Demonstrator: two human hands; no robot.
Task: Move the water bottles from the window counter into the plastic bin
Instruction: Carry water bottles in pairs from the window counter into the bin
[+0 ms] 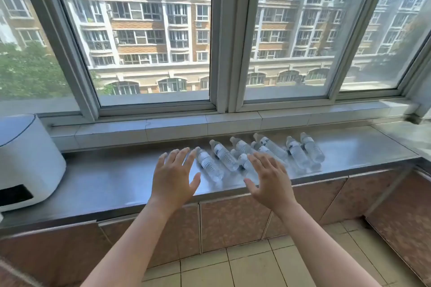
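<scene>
Several clear water bottles with white caps lie on their sides on the steel window counter point(116, 177), in a loose row from the middle to the right. The leftmost bottle point(208, 165) lies between my hands; another point(224, 155) is just beyond it, and the rightmost point(312, 147) lies near the counter's right part. My left hand point(173, 177) hovers open, palm down, just left of the bottles. My right hand point(270, 179) hovers open over the near end of the row and hides part of one bottle. No plastic bin is in view.
A white rounded appliance point(25, 161) stands on the counter's far left. A tiled ledge point(177, 127) and sliding windows back the counter. Brown cabinet doors point(233, 223) run below it, above a tiled floor point(256, 263). Another counter point(405, 133) joins at the right.
</scene>
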